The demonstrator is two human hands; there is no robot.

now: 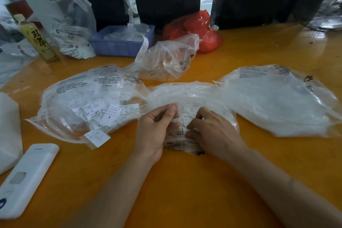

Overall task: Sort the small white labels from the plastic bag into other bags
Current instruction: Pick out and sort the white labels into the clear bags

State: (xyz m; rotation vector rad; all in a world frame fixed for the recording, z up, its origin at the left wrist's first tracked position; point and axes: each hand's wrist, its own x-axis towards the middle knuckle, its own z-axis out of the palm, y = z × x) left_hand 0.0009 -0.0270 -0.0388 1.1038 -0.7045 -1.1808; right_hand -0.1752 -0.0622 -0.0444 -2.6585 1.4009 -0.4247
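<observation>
Labels (pixel 187 122) pinched between both hands (pixel 185 127).

near table (pixel 185 190) bare | left bag (pixel 83 94), right bag (pixel 277 102) flank centre | remote (pixel 27 177) near-left

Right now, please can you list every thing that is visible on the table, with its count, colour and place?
middle bag: 1, clear, centre, under both hands
left bag: 1, clear, left of centre, white labels inside
right bag: 1, clear, right of centre
crumpled bag: 1, clear, behind the middle bag
red bag: 1, red, far centre
tray: 1, blue, far left of centre
upright bag: 1, clear, left of the tray
bottle: 1, yellowish, far left
remote: 1, white, near left
table: 1, orange
left hand: pinches the middle bag
right hand: fingers curled on the middle bag
</observation>
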